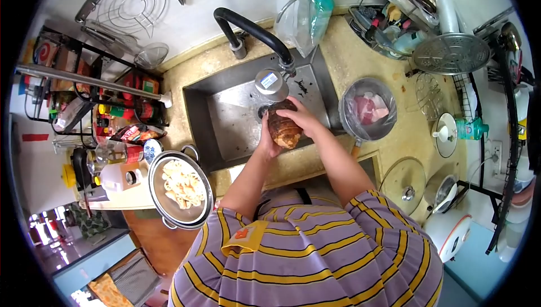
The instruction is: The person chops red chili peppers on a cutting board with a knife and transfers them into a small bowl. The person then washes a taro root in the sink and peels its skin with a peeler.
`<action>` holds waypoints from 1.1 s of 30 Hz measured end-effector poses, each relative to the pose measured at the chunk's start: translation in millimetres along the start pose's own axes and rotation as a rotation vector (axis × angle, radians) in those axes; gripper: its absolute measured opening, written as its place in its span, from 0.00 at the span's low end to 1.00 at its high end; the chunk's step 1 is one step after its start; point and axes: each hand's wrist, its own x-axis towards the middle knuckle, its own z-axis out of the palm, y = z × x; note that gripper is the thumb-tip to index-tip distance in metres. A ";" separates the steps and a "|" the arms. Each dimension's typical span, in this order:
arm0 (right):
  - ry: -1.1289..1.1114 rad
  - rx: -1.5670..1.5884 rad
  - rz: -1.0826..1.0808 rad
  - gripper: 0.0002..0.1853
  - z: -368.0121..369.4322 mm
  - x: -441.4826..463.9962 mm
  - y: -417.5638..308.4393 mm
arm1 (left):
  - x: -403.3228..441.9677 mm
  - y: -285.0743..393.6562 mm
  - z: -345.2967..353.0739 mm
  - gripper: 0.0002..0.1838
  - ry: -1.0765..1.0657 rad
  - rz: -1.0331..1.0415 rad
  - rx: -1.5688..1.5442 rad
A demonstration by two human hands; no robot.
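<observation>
A large brown taro (283, 125), rough-skinned and with a paler lower end, is held over the sink (225, 121), just below the tap's round filter head (271, 83). My left hand (269, 140) is closed around its left side, the fingers partly hidden behind it. On the other side, my right hand (302, 118) grips the taro's right and upper surface. Whether water is running cannot be made out. Dark scraps lie on the steel sink floor near the drain.
A black curved tap (253, 28) rises behind the sink. To the right stands a lined pot (369, 132) holding pieces of raw meat (371, 108). A metal pot of pale cut food (183, 184) sits at the left edge. Bottles and packets crowd the left rack (90, 95).
</observation>
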 end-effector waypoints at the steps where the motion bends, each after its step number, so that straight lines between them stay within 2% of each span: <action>1: 0.030 -0.001 0.083 0.38 2.9 3.9 -5.2 | -1.0 0.3 1.0 0.52 0.011 -0.002 0.021; 3: 0.089 0.002 0.244 0.34 7.6 18.5 -17.8 | 1.6 -1.2 -5.0 0.49 0.030 0.014 0.067; 4: -0.040 -0.130 0.197 0.32 0.2 32.4 -15.9 | -3.8 1.3 3.8 0.47 0.066 0.027 0.132; 5: -0.035 -0.160 0.234 0.29 -5.6 45.5 -12.8 | -7.4 3.5 10.3 0.44 0.102 0.039 0.196; 6: -0.031 -0.190 0.274 0.27 -8.8 55.2 -10.8 | 11.7 -2.0 -10.0 0.42 0.179 0.241 0.364; 7: -0.026 -0.221 0.316 0.26 -11.7 63.0 -2.1 | 1.8 4.6 6.1 0.42 0.246 0.279 0.438; 8: -0.036 -0.103 0.312 0.27 -20.6 85.0 31.9 | 5.6 5.3 2.5 0.42 0.289 0.280 0.443; 11: 0.295 0.037 0.072 0.27 -11.3 73.3 53.2 | 12.4 14.0 13.0 0.40 0.350 0.321 0.480; 12: 0.270 0.052 0.052 0.29 -5.0 42.8 31.0 | 13.0 16.4 18.5 0.39 0.363 0.338 0.493; 15: 0.343 0.191 0.046 0.34 -9.1 20.3 36.6 | 34.4 14.6 12.1 0.36 0.288 0.427 0.652; 16: 0.323 0.240 0.101 0.39 -13.8 17.1 36.8 | 39.2 12.5 12.7 0.37 0.274 0.427 0.721; 19: 0.399 0.253 0.028 0.39 -23.3 13.4 37.2 | 68.7 8.7 3.6 0.34 0.341 0.485 0.988; 20: 0.384 0.267 0.019 0.43 -28.3 14.0 35.9 | 77.5 10.3 1.4 0.34 0.321 0.394 1.051; 22: 0.353 0.302 0.007 0.51 -37.5 9.6 28.5 | 95.0 18.0 0.6 0.33 0.172 0.418 0.948; 23: 0.301 0.331 0.001 0.49 -40.6 5.3 24.7 | 103.7 22.9 -0.6 0.33 0.098 0.425 0.900; 25: 0.201 0.414 0.048 0.47 -58.3 21.2 47.7 | 80.0 45.3 31.9 0.35 -0.081 0.070 0.533; 27: 0.081 0.490 0.144 0.47 -60.0 26.6 59.8 | 105.6 49.8 10.7 0.32 -0.274 -0.083 0.313; 28: 0.035 0.528 0.168 0.47 -52.0 19.1 49.7 | 113.8 49.6 4.9 0.33 -0.393 0.029 0.470; 29: 0.094 0.537 0.141 0.44 -43.5 9.8 40.6 | 121.4 50.4 -2.0 0.34 -0.404 -0.212 0.191; 31: 0.176 0.605 0.094 0.35 -39.9 16.0 37.8 | 86.6 57.7 35.7 0.34 0.067 -0.116 0.375; 33: 0.242 0.523 0.029 0.36 -42.8 17.4 30.2 | 69.6 45.0 52.4 0.47 0.222 0.086 0.552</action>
